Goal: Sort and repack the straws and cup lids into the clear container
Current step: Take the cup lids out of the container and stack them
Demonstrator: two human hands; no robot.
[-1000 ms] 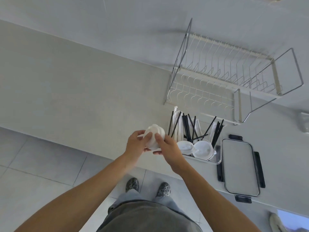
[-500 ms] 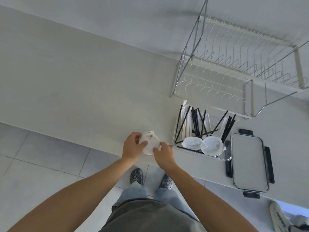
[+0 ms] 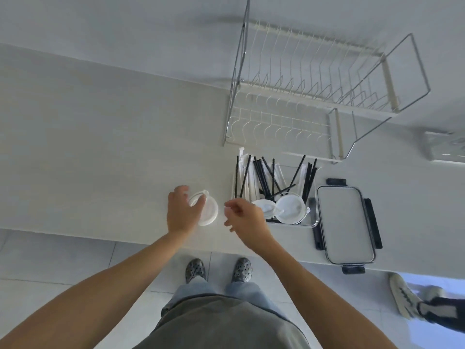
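A white cup lid [image 3: 208, 210] lies flat on the counter near its front edge. My left hand [image 3: 181, 213] rests over the lid's left side, fingers on its rim. My right hand [image 3: 245, 215] hovers just right of the lid with loosely curled fingers and nothing in them. Directly right of that hand stands the clear container [image 3: 289, 224]. It holds black straws [image 3: 261, 176] and white wrapped straws [image 3: 245, 177] leaning toward the wall. Two more white lids [image 3: 291, 207] lie at its near end.
The container's flat cover [image 3: 346, 222] with black latches lies to the container's right, at the counter edge. A wire dish rack [image 3: 314, 102] stands behind against the wall. Another person's shoe [image 3: 402, 295] is on the floor at the lower right.
The lid came down from in front of me to the counter. My right hand let go of it and drew away to the right; my left hand stays on it.
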